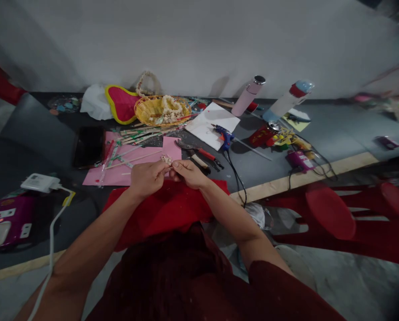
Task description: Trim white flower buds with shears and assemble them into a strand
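My left hand (148, 178) and my right hand (189, 174) meet above a red cloth (166, 209) at the table's front edge. Fingers of both are closed in a pinch on a small cream beaded piece (166, 159), whose lower part they hide. Under it lies pink paper (126, 171) with thin sticks (137, 159) and a clear plastic wrapper (106, 162). Just beyond my right hand are red-handled pruning shears (202, 153) and another cutting tool (199, 162). A blue glue gun (225, 136) rests on a white sheet (213, 122).
Along the wall stand a yellow wicker basket (148, 111) holding cream bead strands, a pink flask (248, 97) and a white bottle (286, 100). A red can (262, 135) and cables sit rightward. A black phone (89, 147) and white charger (41, 183) lie left. Red stools (331, 209) stand right.
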Demonstrator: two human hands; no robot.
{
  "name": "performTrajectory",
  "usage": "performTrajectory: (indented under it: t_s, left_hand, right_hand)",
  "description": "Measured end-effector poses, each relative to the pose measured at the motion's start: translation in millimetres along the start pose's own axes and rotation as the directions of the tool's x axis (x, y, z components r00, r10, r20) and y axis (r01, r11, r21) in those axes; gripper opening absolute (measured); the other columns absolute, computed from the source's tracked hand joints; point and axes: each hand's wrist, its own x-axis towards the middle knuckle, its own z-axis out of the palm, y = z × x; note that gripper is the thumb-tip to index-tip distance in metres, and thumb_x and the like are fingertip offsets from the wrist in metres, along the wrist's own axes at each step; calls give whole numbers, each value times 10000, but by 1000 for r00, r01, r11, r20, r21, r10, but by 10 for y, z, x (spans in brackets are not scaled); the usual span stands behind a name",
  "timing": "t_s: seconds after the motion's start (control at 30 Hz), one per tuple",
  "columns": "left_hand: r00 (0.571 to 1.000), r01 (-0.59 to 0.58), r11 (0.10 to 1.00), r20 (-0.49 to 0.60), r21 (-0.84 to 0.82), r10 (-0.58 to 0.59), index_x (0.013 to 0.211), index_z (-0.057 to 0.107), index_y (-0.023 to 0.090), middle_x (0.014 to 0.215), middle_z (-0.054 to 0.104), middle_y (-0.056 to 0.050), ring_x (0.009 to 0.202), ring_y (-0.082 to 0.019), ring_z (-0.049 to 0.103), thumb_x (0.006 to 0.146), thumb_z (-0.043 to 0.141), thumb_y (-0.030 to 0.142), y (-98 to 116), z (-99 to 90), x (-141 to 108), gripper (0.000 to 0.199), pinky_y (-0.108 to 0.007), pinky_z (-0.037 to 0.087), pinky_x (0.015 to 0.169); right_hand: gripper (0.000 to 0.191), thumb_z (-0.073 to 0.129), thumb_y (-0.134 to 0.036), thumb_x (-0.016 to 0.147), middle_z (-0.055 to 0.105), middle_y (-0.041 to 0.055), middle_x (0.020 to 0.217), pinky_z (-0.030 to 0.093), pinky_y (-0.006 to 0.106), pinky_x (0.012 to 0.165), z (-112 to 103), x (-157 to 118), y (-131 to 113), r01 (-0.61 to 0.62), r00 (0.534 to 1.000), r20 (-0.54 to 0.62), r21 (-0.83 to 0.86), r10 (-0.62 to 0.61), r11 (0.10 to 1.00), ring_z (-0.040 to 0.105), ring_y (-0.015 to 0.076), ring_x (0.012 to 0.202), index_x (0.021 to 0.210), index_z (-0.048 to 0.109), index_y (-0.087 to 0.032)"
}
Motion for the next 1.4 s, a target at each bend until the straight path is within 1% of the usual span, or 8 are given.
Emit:
performTrajectory:
  t_s: [0.3, 0.43, 0.57, 0.63, 0.77, 0.87, 1.03, 1.4]
  left_hand:
    - [1000, 3, 998, -15, -60, -4, 981, 680, 255, 949, 742, -16, 858, -189, 668, 915, 412, 351, -119, 32, 48, 292, -266, 394, 665]
    - [986, 128, 989, -96, -72, -134, 1055, 672, 256, 933, 741, -25, 836, -188, 668, 927, 393, 430, -159, 32, 50, 352, -259, 396, 654]
    - [981, 156, 984, -101, -89, -164, 1053, 676, 254, 906, 742, -22, 800, -184, 663, 920, 403, 458, -156, 24, 50, 366, -258, 384, 623]
    - [980, 163, 982, -100, -100, -173, 1049, 678, 255, 905, 743, -18, 791, -183, 662, 916, 412, 457, -154, 29, 51, 359, -261, 381, 620]
    - [969, 202, 971, -113, -131, -218, 1063, 675, 253, 911, 743, -20, 790, -186, 663, 911, 418, 462, -166, 37, 59, 364, -269, 382, 626]
    - [964, 221, 964, -117, -147, -239, 1042, 679, 249, 907, 743, -17, 803, -186, 663, 910, 420, 449, -182, 36, 66, 352, -267, 386, 637]
    - [965, 202, 968, -138, -151, -223, 1054, 678, 245, 902, 743, -21, 782, -174, 658, 913, 425, 447, -195, 60, 69, 354, -254, 385, 632]
    - [972, 67, 995, -221, -72, -81, 1045, 669, 218, 948, 742, -44, 820, -171, 660, 940, 394, 421, -185, 162, 61, 358, -254, 399, 661]
  right_hand:
    - [537, 367, -642, 896, 516, -14, 622, 353, 236, 560, -34, 30, -92, 149, 969, -121, -412, -216, 899, 458, 97, 573, 680, 541, -181]
    - [512, 343, -594, 925, 464, -22, 568, 344, 250, 565, -266, -1, -147, 79, 823, -402, -618, -400, 782, 436, 110, 552, 638, 501, -200]
    - [310, 419, -455, 928, 579, 18, 760, 398, 275, 691, -524, -36, -174, -106, 717, -472, -801, -513, 589, 511, 146, 703, 844, 566, -196]
    - [223, 500, -383, 883, 611, 63, 928, 405, 322, 811, -602, -64, -170, -227, 733, -453, -866, -507, 445, 527, 189, 870, 950, 583, -188]
    - [240, 566, -444, 838, 577, 101, 1112, 379, 438, 885, -643, -157, -156, -464, 737, -515, -856, -438, 227, 437, 293, 1087, 875, 627, -214]
    - [324, 560, -537, 827, 560, 98, 1147, 391, 474, 854, -646, -203, -134, -534, 738, -571, -820, -360, 208, 427, 310, 1080, 878, 646, -229]
    - [350, 525, -566, 846, 555, 83, 1170, 391, 500, 865, -664, -173, -64, -488, 795, -527, -850, -299, 199, 425, 308, 1116, 891, 647, -241]
    - [366, 509, -565, 839, 547, 92, 1188, 346, 543, 900, -651, -112, 11, -522, 766, -561, -828, -315, 204, 424, 319, 1108, 886, 642, -228]
